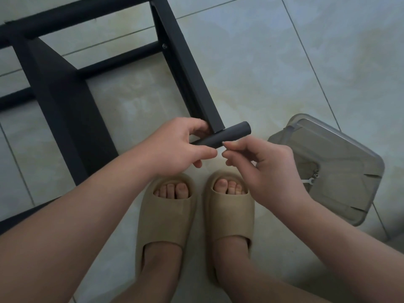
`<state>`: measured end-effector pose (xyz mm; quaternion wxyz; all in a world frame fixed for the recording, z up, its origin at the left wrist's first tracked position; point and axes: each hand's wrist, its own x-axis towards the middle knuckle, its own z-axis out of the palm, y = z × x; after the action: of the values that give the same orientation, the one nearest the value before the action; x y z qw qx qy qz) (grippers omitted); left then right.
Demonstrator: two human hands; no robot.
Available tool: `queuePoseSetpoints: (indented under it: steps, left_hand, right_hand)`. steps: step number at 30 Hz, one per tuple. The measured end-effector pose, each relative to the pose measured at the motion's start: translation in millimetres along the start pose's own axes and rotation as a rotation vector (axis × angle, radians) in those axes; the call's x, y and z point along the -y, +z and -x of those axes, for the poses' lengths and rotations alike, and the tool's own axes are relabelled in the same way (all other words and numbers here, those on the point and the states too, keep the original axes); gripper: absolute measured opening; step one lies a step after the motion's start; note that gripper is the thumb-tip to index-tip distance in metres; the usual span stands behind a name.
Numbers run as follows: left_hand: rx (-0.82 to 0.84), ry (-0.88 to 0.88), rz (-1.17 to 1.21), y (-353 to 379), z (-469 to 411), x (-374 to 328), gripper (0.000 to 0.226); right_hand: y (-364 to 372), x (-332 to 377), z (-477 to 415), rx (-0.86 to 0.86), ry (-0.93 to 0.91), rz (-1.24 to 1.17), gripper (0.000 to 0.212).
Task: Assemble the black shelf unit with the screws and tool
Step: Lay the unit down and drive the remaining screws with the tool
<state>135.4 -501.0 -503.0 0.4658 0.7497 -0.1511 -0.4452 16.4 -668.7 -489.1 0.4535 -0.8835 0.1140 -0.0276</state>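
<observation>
The black frame (65, 101) lies on the floor at upper left, one post (185, 68) slanting down. A short black tube (227, 135) crosses its end. Small screws (315, 175) and a wrench (309, 182) lie in a clear tray (341, 149) at right.

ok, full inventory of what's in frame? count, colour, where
black metal shelf frame: one, black, upper left on the floor, one upright reaching to centre
short black cylindrical tube: one, black, centre, across the end of that upright
clear plastic container: one, translucent grey, right, on the floor
small metal screws: a few, silvery, within the container's outline; too small to count
small flat spanner: one, silvery, beside the screws
beige foam slide sandals: two, beige, bottom centre, worn on the feet
pale tiled floor: one, grey-green, under everything
left hand: one, grips the tube
right hand: one, fingertips pinched at the tube's lower edge; what they hold is hidden
</observation>
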Motion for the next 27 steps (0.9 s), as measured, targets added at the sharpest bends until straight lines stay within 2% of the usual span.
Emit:
queuePoseSetpoints:
  steps: [2, 5, 11, 13, 17, 23, 27]
  left_hand:
    - [0.013, -0.012, 0.006, -1, 0, -1, 0.025]
    - [0.060, -0.048, 0.035, -7, 0, -2, 0.025]
    - [0.108, -0.076, 0.136, -10, 1, -5, 0.017]
    - [0.078, -0.096, 0.150, -9, 1, -7, 0.020]
    - [-0.045, -0.186, 0.082, -4, -6, -11, 0.053]
    - [-0.141, -0.165, 0.020, 2, -11, -9, 0.049]
    - [-0.149, -0.160, 0.023, 2, -12, -10, 0.049]
  right_hand:
    - [3, 1, -3, 0.018, 0.073, -0.072, 0.006]
    - [6, 2, -5, 0.040, 0.223, -0.208, 0.017]
    - [12, 14, -2, -0.030, 0.433, -0.483, 0.017]
    - [14, 16, -1, -0.052, 0.460, -0.535, 0.014]
    - [16, 16, 1, -0.074, 0.478, -0.587, 0.009]
    - [16, 10, 3, -0.055, 0.347, -0.424, 0.012]
    - [15, 15, 0, -0.059, 0.439, -0.517, 0.011]
